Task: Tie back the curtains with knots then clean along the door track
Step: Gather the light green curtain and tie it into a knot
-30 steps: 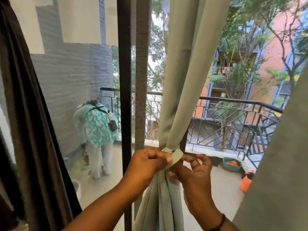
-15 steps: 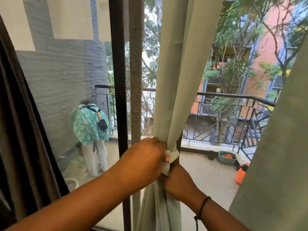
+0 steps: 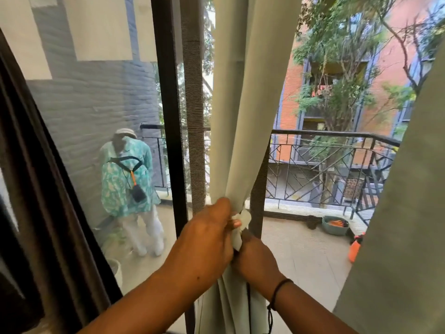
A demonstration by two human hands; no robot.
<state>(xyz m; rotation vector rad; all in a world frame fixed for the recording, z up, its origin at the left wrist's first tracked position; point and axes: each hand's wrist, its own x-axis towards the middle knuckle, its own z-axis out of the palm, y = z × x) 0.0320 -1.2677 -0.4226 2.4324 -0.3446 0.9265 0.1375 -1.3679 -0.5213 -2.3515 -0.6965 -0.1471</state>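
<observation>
We hold the pale curtain [image 3: 237, 121] bunched at its waist before the door frame [image 3: 168, 116]. Our left hand [image 3: 207, 235] clenches the gather; our right hand [image 3: 255, 256] pinches the white tie strip [image 3: 240, 227].
</observation>
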